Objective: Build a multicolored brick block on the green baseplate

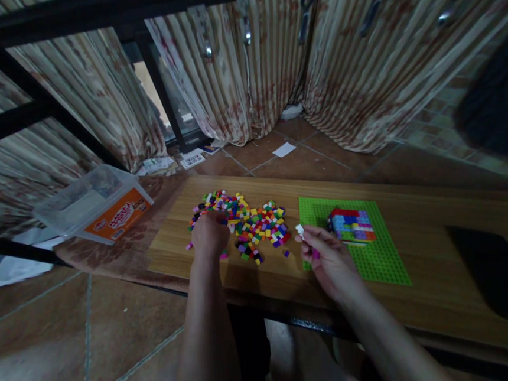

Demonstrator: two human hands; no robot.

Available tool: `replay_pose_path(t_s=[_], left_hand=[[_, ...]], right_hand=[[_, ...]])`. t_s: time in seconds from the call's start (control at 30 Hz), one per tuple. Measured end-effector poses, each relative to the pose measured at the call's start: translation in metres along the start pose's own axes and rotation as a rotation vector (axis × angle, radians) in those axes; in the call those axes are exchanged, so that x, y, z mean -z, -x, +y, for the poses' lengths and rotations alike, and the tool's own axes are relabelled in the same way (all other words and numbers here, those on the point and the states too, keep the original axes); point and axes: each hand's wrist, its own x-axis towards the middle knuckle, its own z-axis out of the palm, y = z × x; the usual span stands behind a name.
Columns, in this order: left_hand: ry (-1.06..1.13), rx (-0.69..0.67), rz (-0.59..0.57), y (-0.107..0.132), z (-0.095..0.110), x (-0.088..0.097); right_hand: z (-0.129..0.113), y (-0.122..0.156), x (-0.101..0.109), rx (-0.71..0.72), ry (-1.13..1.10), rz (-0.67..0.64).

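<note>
My left hand (211,234) reaches into the near-left part of a pile of small coloured toy bricks (263,222). Its fingertips are hidden behind the back of the hand. With thumb and fingers closed, my right hand (331,264) pinches a small white toy brick (300,231) near the pile's right side. A magenta brick (315,254) also shows between its fingers. Just beyond this hand, a multicoloured block of joined bricks (352,226) stands on a green studded baseplate (384,259). My right hand covers part of the baseplate's near-left area.
A long wooden tabletop (271,284) carries everything. At its right end lies a dark flat object (496,270). A clear plastic tub (70,197) with an orange label stands at the left. Curtains (235,79) hang behind, and papers (284,149) lie on the tiled floor.
</note>
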Motion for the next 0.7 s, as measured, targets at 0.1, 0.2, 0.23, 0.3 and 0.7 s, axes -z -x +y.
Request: replay_pose_path(t_s=[0.1,0.2,0.23,0.3,0.7], left_hand=[[-0.010,-0.019,-0.024,-0.001,-0.006,-0.002],[0.004,-0.029,-0.026,0.000,-0.004,-0.008],[0.008,-0.035,-0.024,0.000,-0.003,-0.009],[0.012,-0.054,-0.020,-0.001,0.000,-0.011],[-0.001,-0.092,-0.026,-0.001,0.003,-0.011]], right_hand=[[0.011,-0.010,-0.008,0.109,0.020,0.053],[0.020,-0.022,-0.014,0.221,0.044,0.107],[0.023,-0.024,-0.016,0.244,0.048,0.115],[0.027,-0.027,-0.020,0.272,0.049,0.115],[0.009,-0.021,-0.018,0.390,0.113,0.012]])
